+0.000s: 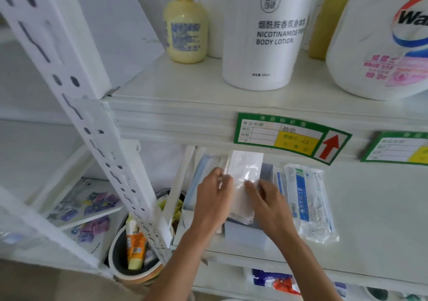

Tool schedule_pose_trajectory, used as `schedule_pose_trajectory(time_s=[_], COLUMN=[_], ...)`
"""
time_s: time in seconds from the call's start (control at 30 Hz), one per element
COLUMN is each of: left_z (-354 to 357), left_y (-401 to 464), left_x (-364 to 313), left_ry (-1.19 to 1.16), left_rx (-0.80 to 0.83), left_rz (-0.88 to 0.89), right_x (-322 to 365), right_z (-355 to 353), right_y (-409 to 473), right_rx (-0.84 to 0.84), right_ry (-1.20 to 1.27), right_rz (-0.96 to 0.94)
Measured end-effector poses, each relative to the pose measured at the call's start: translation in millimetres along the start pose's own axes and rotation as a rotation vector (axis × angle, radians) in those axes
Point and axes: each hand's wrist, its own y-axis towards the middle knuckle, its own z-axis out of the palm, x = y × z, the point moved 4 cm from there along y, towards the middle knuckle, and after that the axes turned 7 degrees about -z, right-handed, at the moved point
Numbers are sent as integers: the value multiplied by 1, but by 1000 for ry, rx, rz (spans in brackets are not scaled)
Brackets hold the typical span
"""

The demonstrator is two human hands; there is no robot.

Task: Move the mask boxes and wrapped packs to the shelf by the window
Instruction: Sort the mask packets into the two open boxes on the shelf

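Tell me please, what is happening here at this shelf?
A person is handling a clear wrapped pack on the middle shelf. The left hand grips its left edge and the right hand holds its right side. The pack sits over a box. Another pack with blue print lies to the right. Bottles stand on the shelf above, among them a body lotion.

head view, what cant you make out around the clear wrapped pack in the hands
- Clear wrapped pack, head view: contents blurred by glare.
- Box beneath it: top hidden by pack and both hands, left hand, right hand.
- Detergent bottle: cut off by the right edge.
- Price tag: writing too small.
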Motion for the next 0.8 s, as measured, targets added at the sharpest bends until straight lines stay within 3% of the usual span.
schedule_pose_trajectory(time_s=[0.23,0.3,0.43,0.6,0.8], left_z=[-45,-63,-62,-59,-55], left_y=[-1,-3,-20,-33,-30], left_x=[34,43,40,47,47], left_ry=[-93,34,422,275,133], left_rx=[-89,-189,-383,-470,-498], left_rz=[-155,-162,-13,21,10], right_x=[38,46,54,33,27], right_z=[39,51,76,90,76], right_y=[24,30,32,24,23], right_rx=[172,198,237,452,498], right_ry=[-75,-161,-487,-621,-631], right_rz=[-47,-115,-414,-512,-509])
